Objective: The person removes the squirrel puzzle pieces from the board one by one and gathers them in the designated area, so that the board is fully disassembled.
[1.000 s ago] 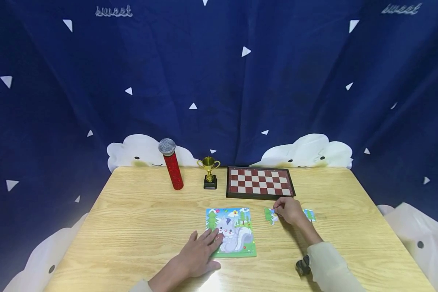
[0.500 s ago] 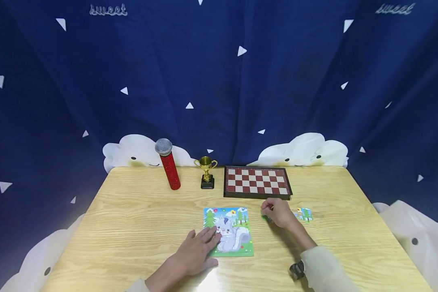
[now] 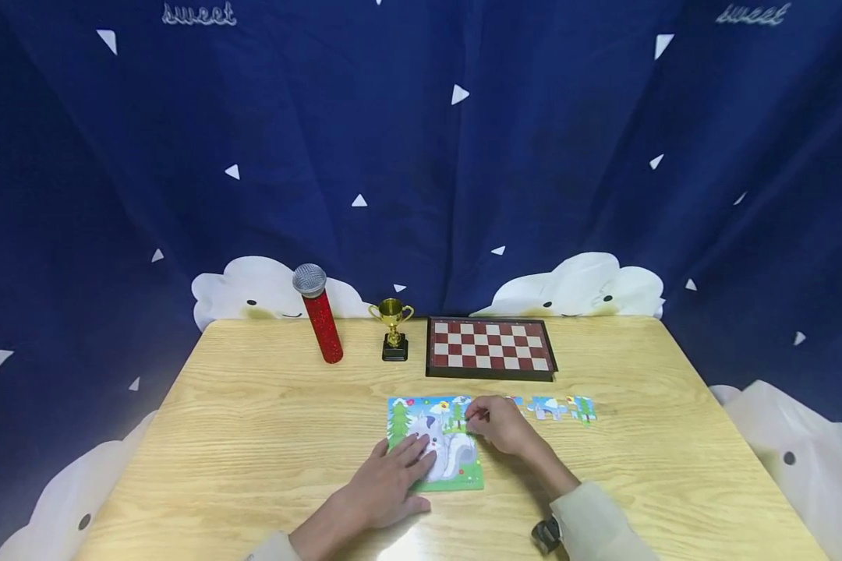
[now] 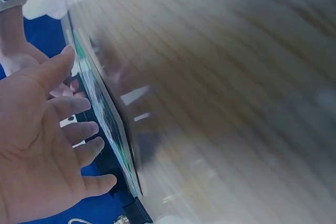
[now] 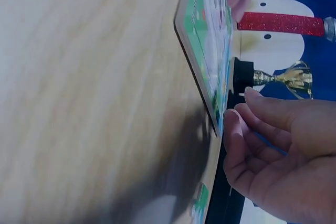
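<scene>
A square jigsaw puzzle (image 3: 456, 456) with a grey squirrel picture lies on the wooden table. My left hand (image 3: 389, 479) rests across its lower left part, fingers spread and the thumb off the edge. Near the puzzle's upper right edge, my right hand (image 3: 501, 425) has its fingertips low over the corner. In the right wrist view its thumb (image 5: 273, 107) stands apart from the bent fingers, with nothing showing between them. Several loose jigsaw pieces (image 3: 549, 407) lie in a row to the right, partly hidden by that hand.
A red and black chessboard (image 3: 489, 347) lies behind the puzzle. To its left stand a small gold trophy (image 3: 394, 327) and a red microphone (image 3: 321, 319). A dark blue curtain (image 3: 323, 156) with white clouds hangs behind the table (image 3: 267, 421).
My right hand has moved left from the loose pieces to the puzzle's upper right edge, uncovering more of them. My left hand stays on the puzzle. The head view has shifted slightly.
</scene>
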Available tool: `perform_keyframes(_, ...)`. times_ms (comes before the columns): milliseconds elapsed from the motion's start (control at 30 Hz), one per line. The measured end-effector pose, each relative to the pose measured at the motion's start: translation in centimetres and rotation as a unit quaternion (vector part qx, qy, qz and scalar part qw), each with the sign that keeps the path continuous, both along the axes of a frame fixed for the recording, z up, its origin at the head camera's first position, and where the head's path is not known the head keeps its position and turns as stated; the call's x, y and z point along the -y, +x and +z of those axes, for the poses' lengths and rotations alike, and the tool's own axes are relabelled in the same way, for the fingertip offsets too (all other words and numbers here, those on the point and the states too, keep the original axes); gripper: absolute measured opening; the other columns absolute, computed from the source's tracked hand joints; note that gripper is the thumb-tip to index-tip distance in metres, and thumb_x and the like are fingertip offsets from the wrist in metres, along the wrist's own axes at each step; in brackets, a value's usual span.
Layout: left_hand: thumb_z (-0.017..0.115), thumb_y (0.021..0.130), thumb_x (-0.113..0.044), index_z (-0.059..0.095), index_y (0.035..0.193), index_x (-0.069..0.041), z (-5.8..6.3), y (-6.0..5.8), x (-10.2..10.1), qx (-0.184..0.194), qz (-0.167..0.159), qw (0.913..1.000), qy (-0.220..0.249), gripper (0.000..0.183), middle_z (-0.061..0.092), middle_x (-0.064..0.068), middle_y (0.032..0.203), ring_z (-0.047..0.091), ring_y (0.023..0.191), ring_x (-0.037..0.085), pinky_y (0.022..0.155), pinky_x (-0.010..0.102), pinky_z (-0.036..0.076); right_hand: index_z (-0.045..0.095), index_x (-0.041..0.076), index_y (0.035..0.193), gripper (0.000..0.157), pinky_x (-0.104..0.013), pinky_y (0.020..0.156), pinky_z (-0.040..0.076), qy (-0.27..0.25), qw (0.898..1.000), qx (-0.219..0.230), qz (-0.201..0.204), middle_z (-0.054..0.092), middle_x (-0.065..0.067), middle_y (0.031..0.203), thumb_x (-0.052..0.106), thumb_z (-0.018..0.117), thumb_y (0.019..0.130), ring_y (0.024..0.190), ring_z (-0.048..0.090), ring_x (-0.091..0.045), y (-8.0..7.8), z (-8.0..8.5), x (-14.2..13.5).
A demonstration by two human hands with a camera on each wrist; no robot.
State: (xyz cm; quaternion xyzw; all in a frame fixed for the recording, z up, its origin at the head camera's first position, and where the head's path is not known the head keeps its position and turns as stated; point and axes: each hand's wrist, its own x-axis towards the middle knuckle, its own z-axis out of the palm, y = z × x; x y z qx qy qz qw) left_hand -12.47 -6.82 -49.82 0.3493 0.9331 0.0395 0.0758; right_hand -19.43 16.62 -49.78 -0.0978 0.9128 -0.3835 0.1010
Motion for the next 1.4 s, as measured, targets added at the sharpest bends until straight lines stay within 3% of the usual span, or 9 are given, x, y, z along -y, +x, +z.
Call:
perform_keyframes(300,0.047,0.090,-0.057,0.038,0.146,-0.019,0.4,0.5,-0.6,0.013,-0.012,0.9998,-0.005,0.068,0.030,0.004,0.155,0.031,0.143,0.025,0.111,0.053,0.032,0.069,0.008,0.090,0.008,-0.020,0.063,0.046,0.021,1.000,-0.010,0.013,0.062,0.002,0.079,0.006,0.069,0.082,0.072,0.053,-0.009,0.1,-0.6,1.3)
perform_keyframes(633,0.046,0.090,-0.059,0.037,0.147,-0.020,0.0,0.7,-0.9,0.011,-0.016,0.9994,-0.028,0.070,0.031,0.003,0.155,0.032,0.142,0.023,0.111,0.049,0.034,0.068,0.006,0.086,0.005,-0.019,0.062,0.044,0.027,0.999,-0.023,0.026,0.061,0.001,0.077,0.004,0.069,0.081,0.071,0.051,-0.010,0.0,-1.1,1.8)
perform_keyframes(967,0.045,0.089,-0.061,0.037,0.147,-0.022,-0.3,0.6,-1.0,0.002,-0.015,0.9991,-0.039,0.070,0.031,0.002,0.155,0.032,0.142,0.022,0.109,0.049,0.035,0.071,0.012,0.091,0.010,-0.022,0.066,0.043,0.049,0.998,-0.016,0.021,0.058,0.002,0.083,0.007,0.069,0.083,0.076,0.049,-0.011,-0.2,-1.0,1.9)
perform_keyframes(1400,0.047,0.088,-0.060,0.038,0.146,-0.022,-0.1,0.6,-1.1,0.015,-0.007,0.9994,-0.031,0.070,0.031,0.002,0.155,0.032,0.142,0.023,0.109,0.051,0.035,0.067,0.014,0.092,0.016,-0.028,0.073,0.046,0.063,0.994,-0.010,0.087,0.062,0.003,0.085,0.002,0.057,0.090,0.079,0.052,-0.011,-0.6,0.0,1.0)
